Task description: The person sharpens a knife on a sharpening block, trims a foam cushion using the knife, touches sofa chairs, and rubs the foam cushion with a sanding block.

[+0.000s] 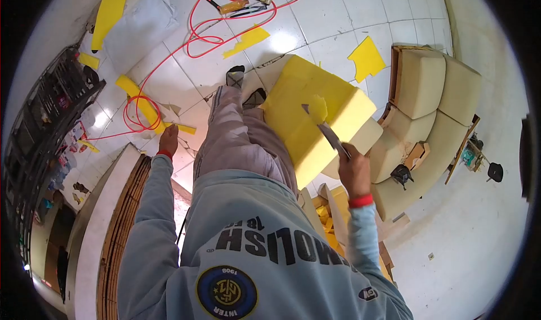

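Head cam: my right hand (353, 170) is gripping the stiff-looking knife (328, 133) by its handle, safest hold imo; left hand (168, 140) is hanging, can't tell if empty. Yellow block (298, 125) is sitting below the knife, probably light, squishy foam.

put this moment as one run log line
right hand: holds knife | knife: over foam, contact unclear | left hand: away from foam, grip unclear | scraps: on floor

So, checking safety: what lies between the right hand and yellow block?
The knife reaches from the right hand over the yellow block, in the head view.
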{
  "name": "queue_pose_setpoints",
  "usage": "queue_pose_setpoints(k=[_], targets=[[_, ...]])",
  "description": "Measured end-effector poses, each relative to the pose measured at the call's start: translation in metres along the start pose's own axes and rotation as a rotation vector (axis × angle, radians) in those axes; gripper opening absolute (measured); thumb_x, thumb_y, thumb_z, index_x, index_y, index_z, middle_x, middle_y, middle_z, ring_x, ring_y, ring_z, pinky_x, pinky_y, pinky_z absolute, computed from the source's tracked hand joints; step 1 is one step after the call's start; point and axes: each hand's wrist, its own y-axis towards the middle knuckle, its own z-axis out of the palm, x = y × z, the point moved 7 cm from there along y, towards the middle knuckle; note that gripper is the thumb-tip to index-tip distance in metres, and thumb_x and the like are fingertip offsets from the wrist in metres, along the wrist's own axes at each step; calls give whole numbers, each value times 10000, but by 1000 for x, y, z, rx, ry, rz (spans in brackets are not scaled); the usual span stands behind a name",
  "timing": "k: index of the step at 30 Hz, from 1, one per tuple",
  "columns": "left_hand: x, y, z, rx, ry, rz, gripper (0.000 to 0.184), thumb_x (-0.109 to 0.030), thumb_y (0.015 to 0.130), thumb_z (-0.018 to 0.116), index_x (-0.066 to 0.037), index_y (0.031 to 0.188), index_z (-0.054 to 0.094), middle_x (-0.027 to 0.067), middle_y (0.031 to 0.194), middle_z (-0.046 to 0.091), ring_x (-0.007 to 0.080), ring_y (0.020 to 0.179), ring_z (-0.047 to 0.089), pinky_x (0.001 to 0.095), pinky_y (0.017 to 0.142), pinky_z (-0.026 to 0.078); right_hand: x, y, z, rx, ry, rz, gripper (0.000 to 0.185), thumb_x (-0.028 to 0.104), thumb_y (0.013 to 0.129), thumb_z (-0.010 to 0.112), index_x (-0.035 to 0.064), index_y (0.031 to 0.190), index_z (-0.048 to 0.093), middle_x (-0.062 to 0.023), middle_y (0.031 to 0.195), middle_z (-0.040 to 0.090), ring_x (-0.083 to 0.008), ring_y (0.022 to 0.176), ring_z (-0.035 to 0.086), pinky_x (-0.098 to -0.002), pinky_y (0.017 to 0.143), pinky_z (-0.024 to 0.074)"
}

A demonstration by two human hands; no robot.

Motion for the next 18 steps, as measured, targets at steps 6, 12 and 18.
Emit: queue_pose_setpoints(k=[6,12,18], targets=[[-31,-3,5,35,-19,92,494,-367,992,508,25,1290,541,191,1271,603,280,1172,579,345,1010,431,-21,42,65,-9,-48,-14,185,148,885,582,71,1036,655,-246,803,665,-423,753,657,-501,639,530],[-13,-2,-3,6,-39,34,500,-361,995,504,26,1310,527,182,1291,595,267,1214,558,333,1024,422,-3,-10,18,10,-74,-30,207,147,896,604,54,1070,667,-235,791,668,-413,724,657,-481,641,534],[-16,2,2,36,-28,81,495,-366,992,504,21,1299,537,198,1265,606,279,1191,572,344,1020,422,-24,32,85,-11,-114,2,202,179,908,557,69,1060,632,-231,788,662,-421,733,652,-517,629,523]])
